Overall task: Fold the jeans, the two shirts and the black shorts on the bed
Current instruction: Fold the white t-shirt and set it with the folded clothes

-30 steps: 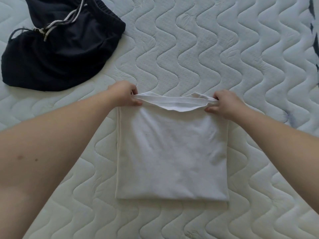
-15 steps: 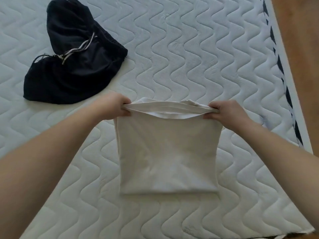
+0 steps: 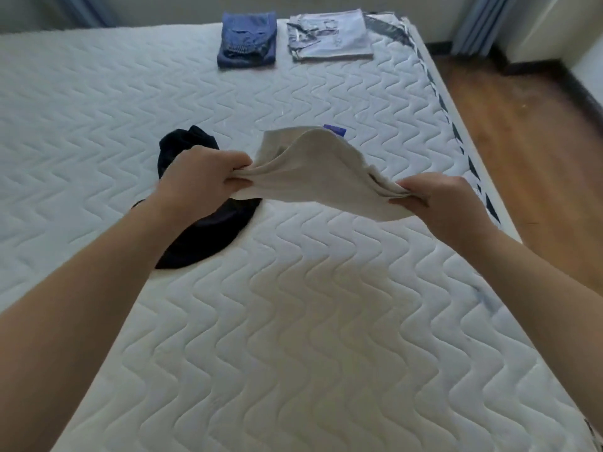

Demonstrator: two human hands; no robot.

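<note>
A folded white shirt (image 3: 313,168) hangs in the air above the mattress (image 3: 293,337). My left hand (image 3: 202,181) grips its left edge and my right hand (image 3: 437,200) grips its right edge. The black shorts (image 3: 208,233) lie crumpled on the bed beneath my left forearm, partly hidden by it. Folded blue jeans (image 3: 247,39) sit at the far end of the bed. A folded light printed shirt (image 3: 331,35) lies just right of the jeans.
The bed's right edge (image 3: 466,148) runs along a wooden floor (image 3: 538,164). A small purple tag (image 3: 335,129) shows behind the lifted shirt. Curtains (image 3: 473,21) hang in the far right corner.
Both hands have lifted the folded white shirt off the mattress and carried it forward. My head has tilted up, bringing the far end of the bed into view.
</note>
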